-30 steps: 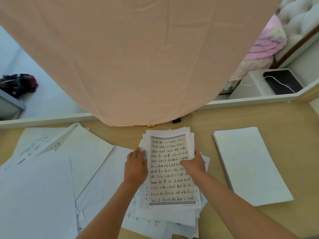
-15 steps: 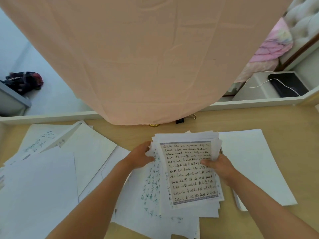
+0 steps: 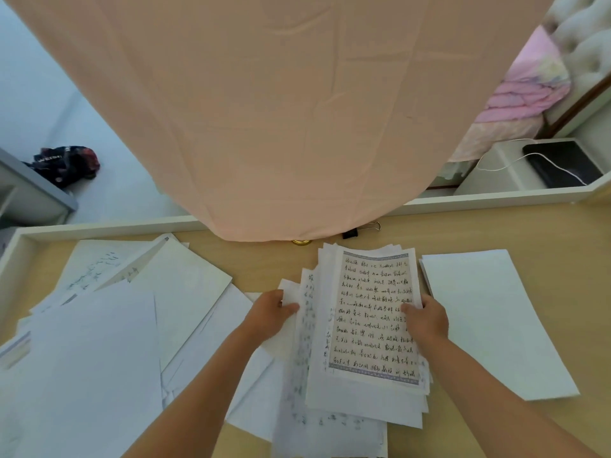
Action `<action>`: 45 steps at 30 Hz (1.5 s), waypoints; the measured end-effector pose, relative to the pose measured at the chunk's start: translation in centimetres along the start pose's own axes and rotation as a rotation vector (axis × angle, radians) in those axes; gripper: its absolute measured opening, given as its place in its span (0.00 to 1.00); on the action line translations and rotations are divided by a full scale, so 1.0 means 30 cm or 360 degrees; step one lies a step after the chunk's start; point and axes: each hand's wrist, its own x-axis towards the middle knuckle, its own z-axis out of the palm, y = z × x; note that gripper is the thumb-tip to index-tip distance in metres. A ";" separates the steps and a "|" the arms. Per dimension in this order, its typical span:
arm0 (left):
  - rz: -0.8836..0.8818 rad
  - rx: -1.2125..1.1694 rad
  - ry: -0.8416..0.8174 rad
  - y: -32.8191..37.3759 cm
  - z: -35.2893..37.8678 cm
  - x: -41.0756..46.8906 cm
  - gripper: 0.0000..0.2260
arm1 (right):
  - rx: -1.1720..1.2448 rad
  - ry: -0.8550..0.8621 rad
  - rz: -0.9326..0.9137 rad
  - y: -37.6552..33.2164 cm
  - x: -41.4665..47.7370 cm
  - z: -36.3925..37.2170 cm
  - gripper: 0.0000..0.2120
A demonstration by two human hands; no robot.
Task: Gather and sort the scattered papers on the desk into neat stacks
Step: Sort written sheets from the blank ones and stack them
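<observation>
On the left, loose sheets (image 3: pixel 99 325) sprawl across the desk (image 3: pixel 545 233). Left hand (image 3: pixel 269 314) pinches the bundle (image 3: pixel 373 319) by its ragged left edge. Right hand (image 3: pixel 426 320) grips its right edge, thumb on top, beside the blank stack (image 3: pixel 489 319). Misaligned lower sheets could slip out if lifted.

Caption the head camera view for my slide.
Left hand and right hand grip a pile of handwritten pages beside a neat blank stack.

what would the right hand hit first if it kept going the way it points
The handwritten pile it grips: the right hand points forward-left across its top. Past it, likely the pink cloth, depth unclear.
</observation>
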 end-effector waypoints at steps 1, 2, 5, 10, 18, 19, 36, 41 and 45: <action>-0.0009 -0.0078 -0.0052 0.003 -0.010 -0.014 0.10 | 0.0000 0.0031 0.0003 -0.001 0.000 -0.003 0.07; -0.0023 -0.0179 -0.0076 0.003 -0.020 -0.031 0.07 | 0.0020 0.0065 0.0020 -0.005 0.001 -0.007 0.08; -0.0115 -0.0724 -0.0150 -0.050 -0.053 -0.084 0.14 | 0.0176 0.0117 0.0114 -0.009 -0.003 -0.023 0.07; -0.0404 -0.1320 -0.0168 -0.203 0.011 -0.163 0.19 | 0.0279 -0.0187 0.0227 0.004 -0.053 -0.033 0.07; -0.0539 -0.0986 0.0583 -0.281 0.164 -0.272 0.12 | -0.0171 -0.0605 -0.0135 0.050 -0.163 0.055 0.09; -0.0565 -0.1026 0.0603 -0.278 0.176 -0.288 0.13 | -0.0241 -0.0632 -0.0191 0.053 -0.178 0.074 0.09; -0.0260 -0.1644 0.0166 -0.377 0.131 -0.419 0.10 | -0.0565 -0.1167 -0.0460 0.002 -0.213 0.170 0.17; -0.0249 -0.1262 0.0264 -0.368 0.178 -0.419 0.11 | -0.0408 -0.0862 -0.0356 0.040 -0.200 0.172 0.08; -0.0261 -0.1156 0.0222 -0.354 0.206 -0.424 0.11 | -0.0251 -0.0854 -0.0233 0.070 -0.180 0.149 0.09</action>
